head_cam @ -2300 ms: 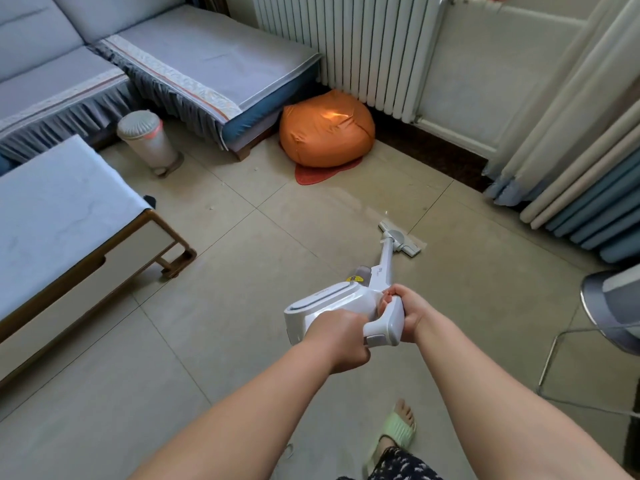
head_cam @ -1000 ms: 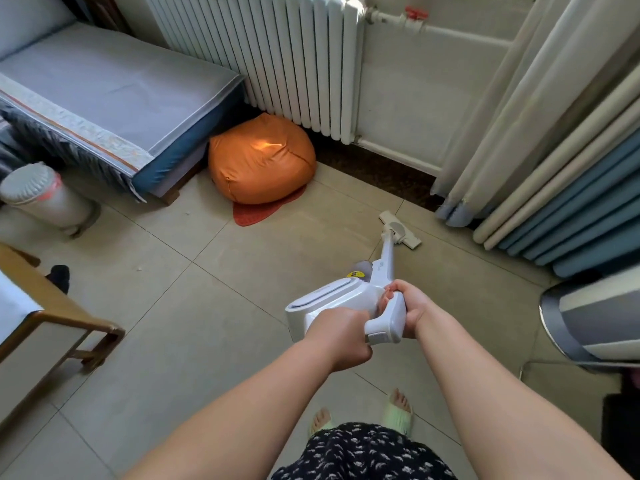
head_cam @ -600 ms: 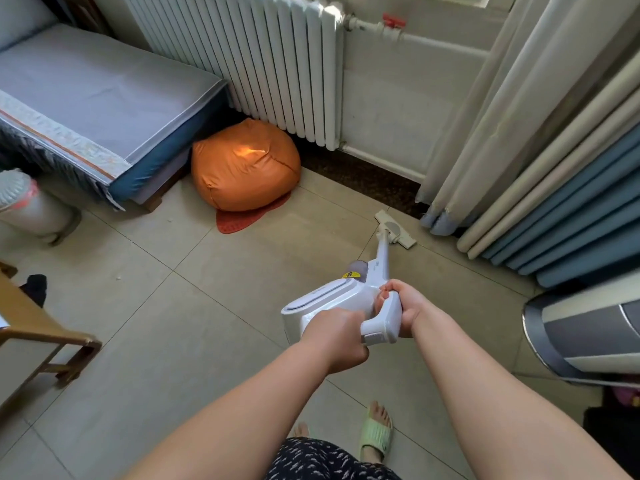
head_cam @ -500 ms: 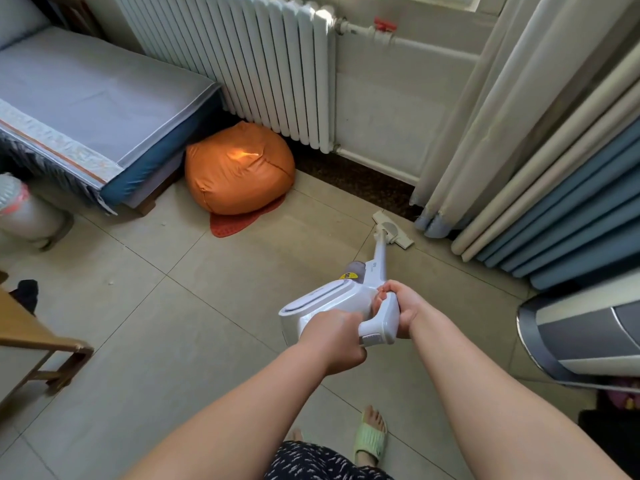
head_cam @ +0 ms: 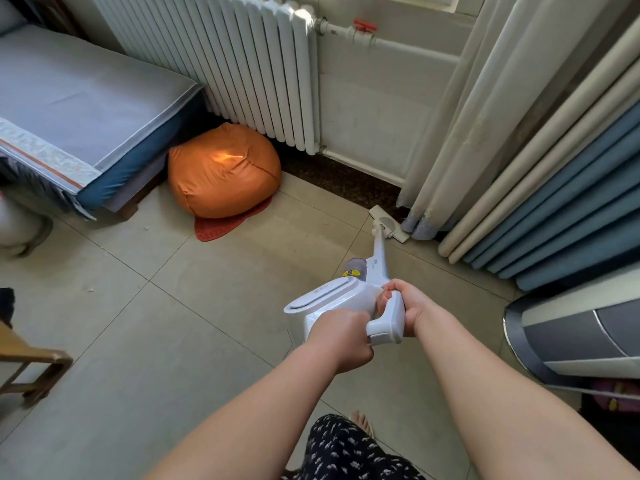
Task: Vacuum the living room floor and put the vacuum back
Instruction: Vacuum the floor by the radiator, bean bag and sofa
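- Here the vacuum (head_cam: 346, 301) is a white cordless stick model: a bulky rounded body, a grey dust cup with a yellow label, a slim wand and a flat floor head (head_cam: 388, 227).
- It sits low in the middle of the view, over the beige floor tiles (head_cam: 145, 341), gripped at its rear end by both hands.
- The left hand (head_cam: 341, 339) is curled around the back of the body; the right hand (head_cam: 410, 306) wraps the handle, fingers folded round its front.
- The left hand covers part of the body's rear, and its fingertips are hidden.
- The long axis runs from the hands forward and slightly right, sloping down to the floor.
- The floor head lies flat on the tiles, just beside the hem of the pale curtain (head_cam: 446, 140).
- An orange cushion (head_cam: 221, 174) lies well to the left, below the white radiator (head_cam: 242, 64).
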`<state>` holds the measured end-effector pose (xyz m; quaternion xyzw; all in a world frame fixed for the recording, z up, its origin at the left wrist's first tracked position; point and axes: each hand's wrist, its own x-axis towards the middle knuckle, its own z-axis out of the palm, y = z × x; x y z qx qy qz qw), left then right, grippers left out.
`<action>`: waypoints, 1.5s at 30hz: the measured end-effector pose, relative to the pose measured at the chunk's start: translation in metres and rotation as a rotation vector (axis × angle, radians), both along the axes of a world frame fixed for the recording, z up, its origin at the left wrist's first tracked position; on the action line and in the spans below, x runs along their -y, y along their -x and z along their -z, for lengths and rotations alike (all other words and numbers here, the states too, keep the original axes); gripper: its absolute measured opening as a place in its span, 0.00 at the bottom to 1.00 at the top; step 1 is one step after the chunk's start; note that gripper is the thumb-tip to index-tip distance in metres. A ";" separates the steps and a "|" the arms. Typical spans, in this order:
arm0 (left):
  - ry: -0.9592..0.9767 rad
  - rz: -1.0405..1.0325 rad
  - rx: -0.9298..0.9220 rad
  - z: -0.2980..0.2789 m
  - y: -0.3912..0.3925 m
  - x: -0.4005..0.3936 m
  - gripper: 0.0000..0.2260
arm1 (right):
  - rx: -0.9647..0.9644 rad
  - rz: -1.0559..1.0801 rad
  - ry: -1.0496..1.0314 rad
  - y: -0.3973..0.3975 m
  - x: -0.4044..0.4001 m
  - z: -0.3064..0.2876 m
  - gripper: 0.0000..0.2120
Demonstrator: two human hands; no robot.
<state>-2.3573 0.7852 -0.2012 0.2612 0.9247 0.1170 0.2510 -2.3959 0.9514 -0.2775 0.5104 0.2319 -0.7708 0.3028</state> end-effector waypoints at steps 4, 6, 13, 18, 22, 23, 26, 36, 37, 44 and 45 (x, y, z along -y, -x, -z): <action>0.013 0.024 -0.013 -0.002 -0.014 0.026 0.02 | -0.011 -0.001 0.038 -0.018 0.025 0.001 0.08; 0.025 0.015 -0.014 -0.003 -0.025 0.052 0.03 | -0.013 0.000 0.051 -0.029 0.050 -0.002 0.08; 0.089 0.048 -0.003 -0.010 -0.072 0.148 0.06 | -0.055 0.045 0.068 -0.086 0.150 -0.010 0.09; 0.091 0.058 -0.015 -0.013 -0.098 0.185 0.07 | -0.082 0.061 0.017 -0.114 0.188 -0.009 0.09; 0.049 0.030 -0.002 -0.014 -0.106 0.174 0.05 | -0.084 0.039 -0.008 -0.115 0.175 -0.012 0.10; 0.041 0.035 -0.001 -0.012 -0.103 0.167 0.04 | -0.088 0.038 -0.015 -0.111 0.168 -0.011 0.10; 0.018 0.032 -0.005 -0.013 -0.099 0.152 0.03 | -0.088 0.030 -0.019 -0.103 0.152 -0.011 0.10; 0.004 0.038 -0.017 -0.008 -0.021 0.069 0.04 | -0.091 0.073 -0.006 -0.030 0.069 -0.004 0.07; -0.002 0.035 -0.021 -0.006 -0.013 0.062 0.04 | -0.094 0.068 -0.010 -0.021 0.061 -0.004 0.07; -0.020 0.055 -0.031 0.001 0.028 0.011 0.02 | -0.095 0.084 -0.051 0.018 0.008 0.003 0.07; -0.021 0.059 -0.027 0.003 0.033 0.003 0.02 | -0.087 0.082 -0.058 0.022 0.000 0.005 0.07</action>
